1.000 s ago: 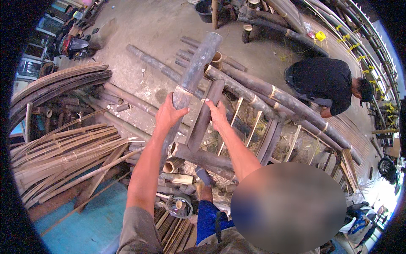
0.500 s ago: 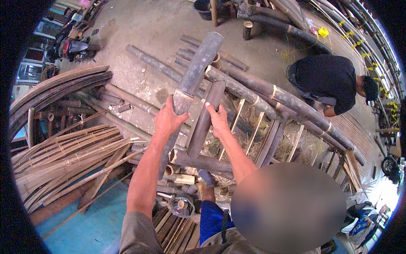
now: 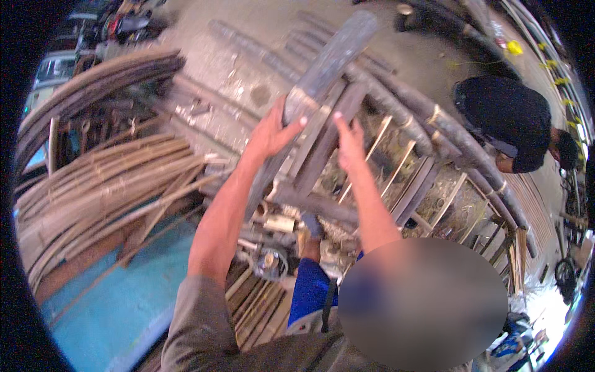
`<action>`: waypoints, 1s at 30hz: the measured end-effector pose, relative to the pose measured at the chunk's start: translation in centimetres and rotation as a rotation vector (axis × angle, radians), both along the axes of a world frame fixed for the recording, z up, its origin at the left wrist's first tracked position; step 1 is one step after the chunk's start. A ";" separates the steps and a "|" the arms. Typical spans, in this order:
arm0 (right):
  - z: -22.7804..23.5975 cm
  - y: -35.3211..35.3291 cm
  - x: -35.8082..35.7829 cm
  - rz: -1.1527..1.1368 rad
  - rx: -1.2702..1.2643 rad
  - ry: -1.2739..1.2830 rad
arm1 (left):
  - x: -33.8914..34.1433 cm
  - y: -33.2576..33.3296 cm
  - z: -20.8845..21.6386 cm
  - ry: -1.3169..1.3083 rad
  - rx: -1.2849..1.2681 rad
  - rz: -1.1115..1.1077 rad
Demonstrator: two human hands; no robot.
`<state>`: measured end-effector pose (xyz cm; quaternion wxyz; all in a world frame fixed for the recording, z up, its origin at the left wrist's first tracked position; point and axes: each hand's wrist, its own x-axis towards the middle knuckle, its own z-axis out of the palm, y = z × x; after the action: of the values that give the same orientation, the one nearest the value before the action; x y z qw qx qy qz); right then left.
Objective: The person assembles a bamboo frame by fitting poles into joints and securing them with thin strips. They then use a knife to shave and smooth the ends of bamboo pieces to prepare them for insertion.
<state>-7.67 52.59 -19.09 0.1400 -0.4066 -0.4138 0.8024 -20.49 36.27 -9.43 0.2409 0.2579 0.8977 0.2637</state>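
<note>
A wide concrete floor [image 3: 248,68] lay under everything, strewn with dark bamboo poles [image 3: 434,124] that curved across the upper right, where another person in a black shirt [image 3: 508,124] crouched over them. To the left a big bundle of split bamboo strips [image 3: 105,192] fanned out beside a stack of curved dark slats [image 3: 93,80], with a blue sheet [image 3: 124,304] below them. In the middle stood a ladder-like bamboo frame [image 3: 396,180] of pale rungs and dark rails. Raised above it was the thick grey bamboo pole [image 3: 331,59], its long axis running from the lower left near the frame up toward the upper right, the far end well away from the body. The left hand [image 3: 273,130] was wrapped round the pole's left side at its pale-banded joint, fingers curled over the top edge in a firm grasp. The right hand [image 3: 349,139] lay just to the right, fingers stretched upward and flat against a narrower dark rail [image 3: 328,136] beside the pole; whether it gripped or merely pressed could not be told. So the pole rose away from both hands, and the left was the nearer and the one carrying it. Small cut bamboo stubs [image 3: 273,223] sat below.
</note>
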 end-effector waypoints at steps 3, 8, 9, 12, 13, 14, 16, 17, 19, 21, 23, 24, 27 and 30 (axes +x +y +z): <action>0.6 0.0 1.7 0.032 -0.056 -0.053 | 0.4 -1.7 1.6 -0.274 0.101 0.053; 1.3 -4.3 6.8 0.149 -0.130 -0.159 | 3.3 -14.5 -1.0 -0.372 -0.220 0.245; 1.3 -5.5 7.5 0.133 -0.088 -0.146 | 4.1 -16.5 -1.6 -0.397 -0.262 0.303; 0.0 -8.7 8.0 0.135 0.288 -0.195 | 4.8 -17.6 -1.1 -0.631 -0.126 0.400; 0.8 -10.1 8.2 0.150 0.408 -0.209 | 4.9 -18.1 -1.4 -0.631 -0.135 0.434; 1.4 -11.0 8.2 0.159 0.533 -0.225 | 4.7 -17.7 -1.5 -0.632 -0.141 0.460; 1.4 -12.5 8.1 0.255 0.618 -0.311 | 4.9 -17.3 -1.3 -0.656 -0.119 0.488; 1.1 -12.7 8.1 0.295 0.661 -0.360 | 5.1 -15.4 0.7 -0.683 -0.090 0.480; 0.2 -12.9 8.7 0.243 0.707 -0.301 | 5.7 -15.2 1.3 -0.710 -0.039 0.485; 0.6 -12.4 8.2 0.265 0.703 -0.291 | 5.7 -16.1 0.2 -0.701 0.025 0.503; 1.2 -12.1 8.1 0.344 0.631 -0.357 | 6.2 -15.9 -0.1 -0.606 0.013 0.496; 1.3 -12.2 8.0 0.333 0.628 -0.362 | 6.3 -15.6 0.1 -0.562 0.003 0.488; 0.9 -12.0 7.8 0.355 0.620 -0.441 | 5.8 -14.8 1.3 -0.677 -0.006 0.504; 1.0 -12.3 8.2 0.099 0.995 -0.211 | 6.1 -14.6 1.9 -0.617 -0.009 0.542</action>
<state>0.52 40.32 -18.13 0.2359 -0.3495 -0.7764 0.4684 -14.40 21.63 -7.57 0.4218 -0.0802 0.8200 0.3786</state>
